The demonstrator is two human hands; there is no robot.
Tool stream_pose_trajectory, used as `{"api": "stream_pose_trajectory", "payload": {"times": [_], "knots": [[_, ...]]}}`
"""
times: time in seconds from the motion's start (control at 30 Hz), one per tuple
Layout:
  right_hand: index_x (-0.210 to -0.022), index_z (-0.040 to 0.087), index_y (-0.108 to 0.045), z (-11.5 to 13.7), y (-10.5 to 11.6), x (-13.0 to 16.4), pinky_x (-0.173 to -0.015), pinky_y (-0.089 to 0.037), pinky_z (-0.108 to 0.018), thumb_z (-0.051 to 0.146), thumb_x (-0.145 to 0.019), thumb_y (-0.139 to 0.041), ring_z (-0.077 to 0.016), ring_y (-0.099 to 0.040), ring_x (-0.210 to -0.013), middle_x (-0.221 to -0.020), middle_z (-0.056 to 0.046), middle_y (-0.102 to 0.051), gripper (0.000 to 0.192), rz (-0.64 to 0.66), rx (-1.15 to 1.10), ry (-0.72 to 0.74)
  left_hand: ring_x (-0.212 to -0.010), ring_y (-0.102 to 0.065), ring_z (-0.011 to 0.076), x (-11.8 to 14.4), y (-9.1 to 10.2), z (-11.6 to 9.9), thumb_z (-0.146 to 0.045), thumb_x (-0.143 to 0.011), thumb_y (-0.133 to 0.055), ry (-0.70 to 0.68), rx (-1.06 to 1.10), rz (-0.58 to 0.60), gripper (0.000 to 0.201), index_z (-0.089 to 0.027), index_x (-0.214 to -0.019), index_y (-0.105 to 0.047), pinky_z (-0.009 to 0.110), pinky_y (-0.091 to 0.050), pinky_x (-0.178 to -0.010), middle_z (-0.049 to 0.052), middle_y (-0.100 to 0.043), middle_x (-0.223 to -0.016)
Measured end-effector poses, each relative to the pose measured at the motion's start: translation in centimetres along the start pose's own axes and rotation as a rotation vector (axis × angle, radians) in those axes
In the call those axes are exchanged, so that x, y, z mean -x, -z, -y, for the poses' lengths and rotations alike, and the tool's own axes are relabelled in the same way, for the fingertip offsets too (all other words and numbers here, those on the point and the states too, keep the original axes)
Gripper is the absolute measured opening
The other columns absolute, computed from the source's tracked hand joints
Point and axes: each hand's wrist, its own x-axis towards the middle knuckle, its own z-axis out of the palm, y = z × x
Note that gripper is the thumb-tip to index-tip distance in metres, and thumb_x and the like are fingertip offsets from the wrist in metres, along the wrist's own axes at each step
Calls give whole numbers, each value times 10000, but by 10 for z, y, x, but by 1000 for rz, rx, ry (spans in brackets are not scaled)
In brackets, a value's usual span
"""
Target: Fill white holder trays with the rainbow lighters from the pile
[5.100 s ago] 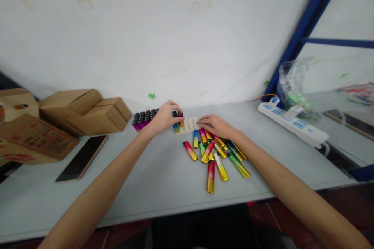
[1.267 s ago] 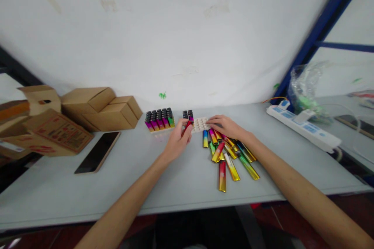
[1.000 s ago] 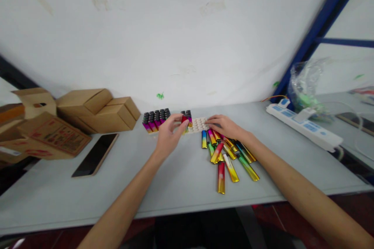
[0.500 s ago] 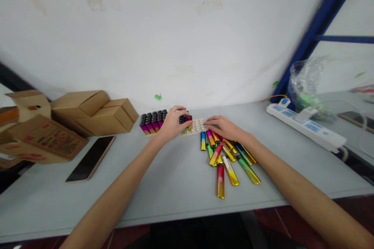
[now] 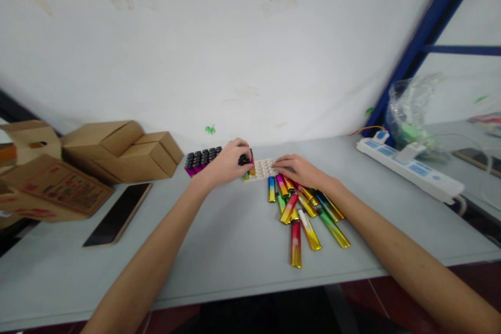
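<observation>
A white holed tray (image 5: 265,169) lies near the wall, with black-topped, brightly coloured lighters standing in its left part. My left hand (image 5: 227,163) arches over that part, thumb and fingers closed around a lighter (image 5: 252,166) with a magenta and yellow body. The hand hides much of it. At the tray's right end, my right hand (image 5: 295,168) has its fingers together and holds the edge. Left of the left hand stands a block of several black-topped lighters (image 5: 199,159). Below the right hand lies a pile of shiny lighter-shaped pieces (image 5: 289,207) in red, blue, green and gold.
On the left are cardboard boxes (image 5: 121,151), an opened printed carton (image 5: 55,188) and a dark phone (image 5: 117,215). A white power strip (image 5: 409,168) and a clear plastic bag (image 5: 410,109) lie at the right, beside a blue frame post (image 5: 415,47).
My left hand has shifted slightly left and tilted over the lighters, covering more of the left block. My right hand stays at the tray's edge. The view has turned a little.
</observation>
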Motion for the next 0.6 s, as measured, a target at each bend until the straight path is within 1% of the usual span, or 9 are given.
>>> {"api": "stream_pose_trajectory", "payload": {"times": [0.1,0.13,0.2,0.27,0.3,0.37,0.43,0.5,0.6], "knots": [[-1232,212,-745,0,0,0,-1019,-530,-450,280,-1040,-493,-269,-683,-1115,-1222,-131,-730,324,-3,3,3,-1131,-597,302,-2,-3,0,-249,-814,-690,-9,-32,36,80,-184,-859,-699,475,-472,-1050,121,-601,-1131],[-1231,207,-746,0,0,0,-1018,-530,-455,280,-1040,-493,-274,-684,-1115,-1221,-137,-730,325,-5,3,3,-1146,-590,302,-2,-5,0,-237,-817,-691,-11,-44,37,113,-182,-915,-701,473,-467,-1059,126,-593,-1157],[-1228,203,-748,0,0,0,-1021,-528,-454,283,-1039,-499,-275,-686,-1113,-1221,-141,-728,323,-8,0,0,-1189,-571,304,-1,-10,-3,-220,-815,-704,-28,-61,12,295,-184,-1107,-678,470,-454,-1080,139,-568,-1234],[-1228,208,-748,0,0,0,-1030,-524,-448,287,-1038,-506,-270,-687,-1118,-1222,-137,-729,317,-8,-9,-4,-1258,-530,311,3,-15,-10,-235,-839,-705,-53,-90,-83,432,-193,-1259,-611,475,-431,-1108,157,-530,-1323],[-1228,210,-748,1,-1,0,-1033,-523,-445,289,-1038,-510,-269,-687,-1121,-1222,-136,-730,315,-7,-14,-7,-1291,-506,313,6,-17,-15,-248,-868,-687,-62,-114,-159,421,-195,-1275,-596,477,-417,-1120,164,-515,-1353],[-1223,208,-750,1,-1,-1,-1034,-523,-443,291,-1037,-517,-267,-690,-1118,-1220,-136,-731,309,-8,-23,-14,-1300,-494,304,13,-21,-31,-260,-935,-610,-69,-170,-320,252,-188,-1176,-624,468,-409,-1117,165,-537,-1329],[-1215,200,-752,0,-1,0,-1027,-526,-444,286,-1036,-520,-268,-693,-1108,-1216,-141,-732,305,-11,-26,-17,-1176,-567,277,21,-27,-50,-253,-974,-537,-55,-212,-383,129,-185,-1017,-638,425,-458,-1034,140,-617,-1154],[-1212,194,-752,0,-1,0,-1018,-529,-444,277,-1036,-518,-268,-693,-1104,-1212,-144,-732,304,-12,-27,-11,-981,-637,245,28,-36,-67,-275,-992,-494,6,-229,-274,172,-189,-916,-623,364,-502,-884,99,-660,-944],[-1212,190,-751,-1,-2,0,-1012,-530,-456,273,-1035,-519,-272,-691,-1106,-1208,-148,-733,303,-12,-23,-4,-770,-680,234,32,-51,-80,-359,-1008,-456,217,-242,-21,251,-191,-931,-625,328,-492,-694,69,-689,-798]]}}
